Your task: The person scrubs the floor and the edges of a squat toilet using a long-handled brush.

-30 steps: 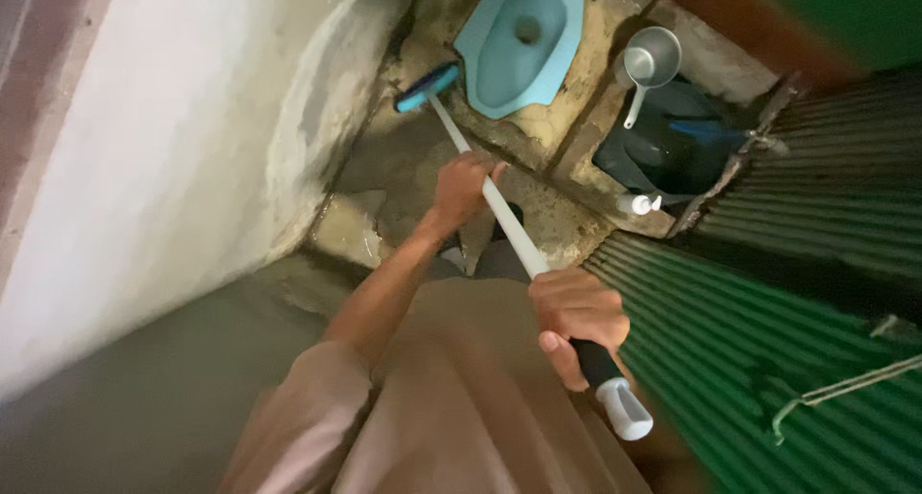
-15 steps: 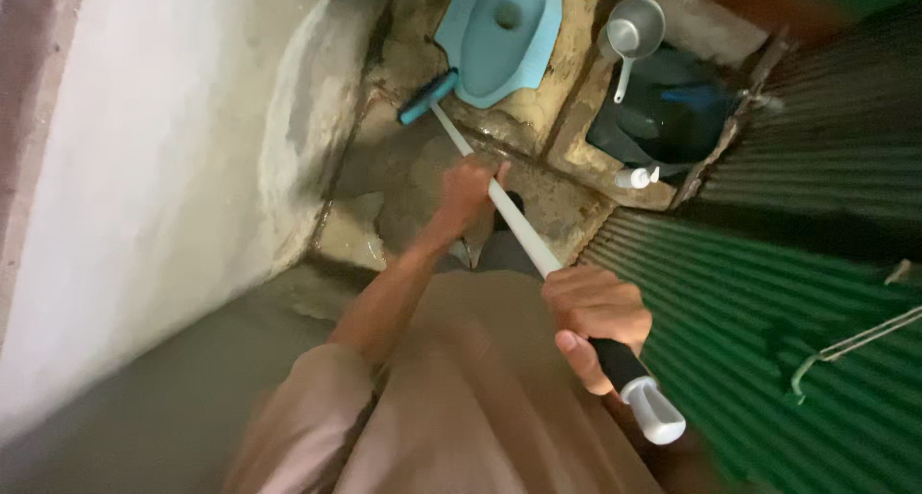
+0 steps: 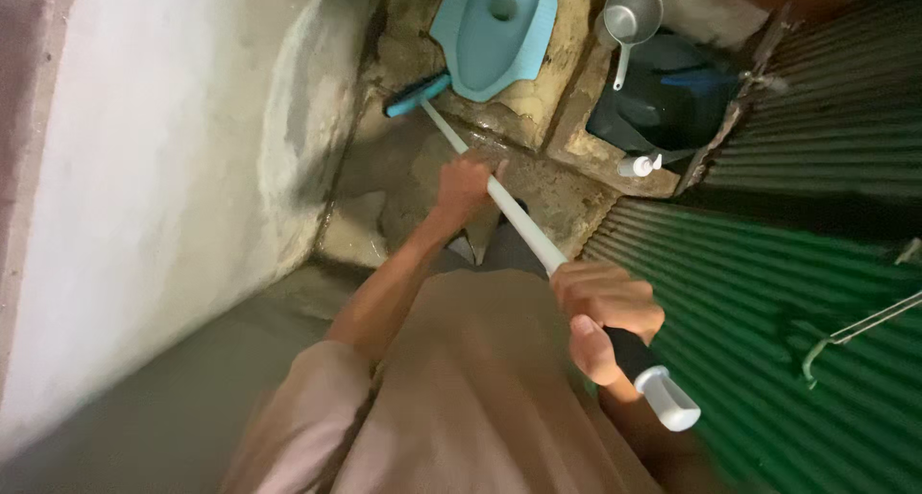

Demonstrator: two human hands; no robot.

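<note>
**Long-handled brush worked against the floor beside a squat pan**

The long-handled brush [image 3: 499, 201] runs from its blue head [image 3: 415, 94], pressed to the wet concrete floor [image 3: 384, 182] just beside the blue squat pan [image 3: 495, 28], up to a black-and-white grip at the near end. The left hand [image 3: 464, 185] is wrapped around the white shaft midway; the right hand [image 3: 605, 312] is closed around the shaft just above the black grip. Both hold with fingers curled tight.

A metal dipper [image 3: 629, 19] sits on the dark water tub [image 3: 663, 96], with a small white bottle [image 3: 639, 165] on the ledge, green corrugated sheeting [image 3: 768, 292] alongside.

Risks, judged from this: the slick floor could let the head skid into the pan's rim, and a wide back-swing could knock the grip against the sheeting.
</note>
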